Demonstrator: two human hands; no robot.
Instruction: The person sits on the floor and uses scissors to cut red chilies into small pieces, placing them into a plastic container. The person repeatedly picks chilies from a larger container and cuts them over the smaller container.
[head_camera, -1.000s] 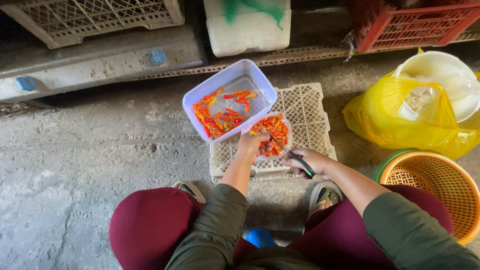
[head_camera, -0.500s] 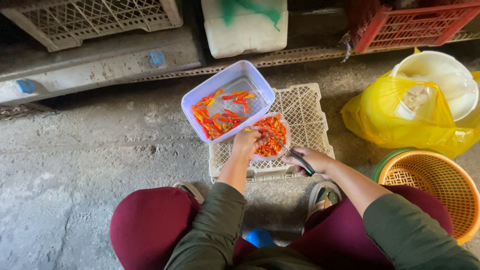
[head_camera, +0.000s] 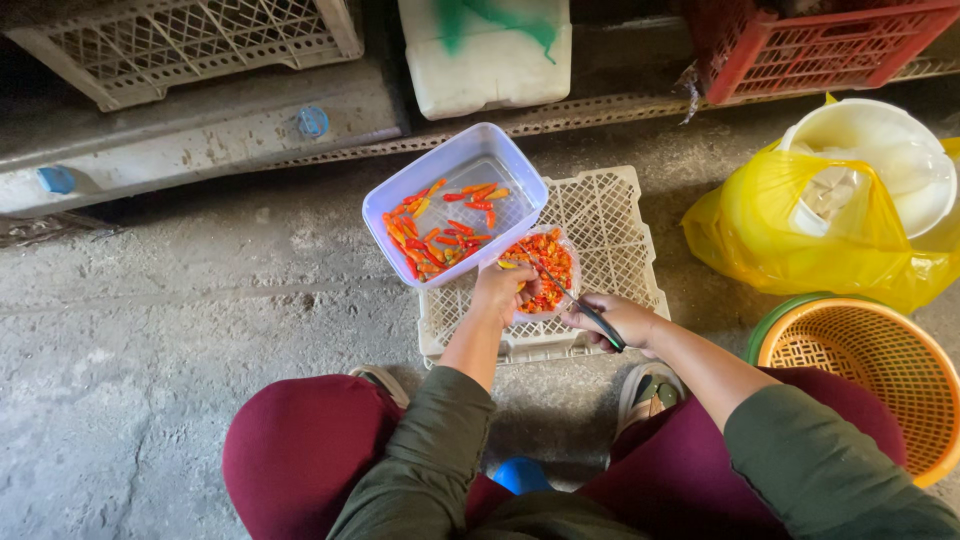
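My left hand (head_camera: 503, 290) grips a small chilli at the near edge of a round dish of red and orange chillies (head_camera: 545, 268). My right hand (head_camera: 612, 322) is closed on the dark handle of a knife (head_camera: 570, 295), whose thin blade points up-left toward the left hand's fingers. The dish sits on an upturned white lattice crate (head_camera: 610, 225). A pale blue plastic tub (head_camera: 456, 203) with several chillies inside rests on the crate's far left corner.
A yellow plastic bag with a white bucket (head_camera: 860, 200) lies at right, an orange basket (head_camera: 865, 370) below it. A red crate (head_camera: 820, 45), a white canister (head_camera: 485, 50) and another white crate (head_camera: 180, 40) line the far side. Concrete floor (head_camera: 170, 330) spreads left.
The left hand has shifted slightly along the dish's near edge and the knife tip has come closer to it. The tub and crate have not moved.
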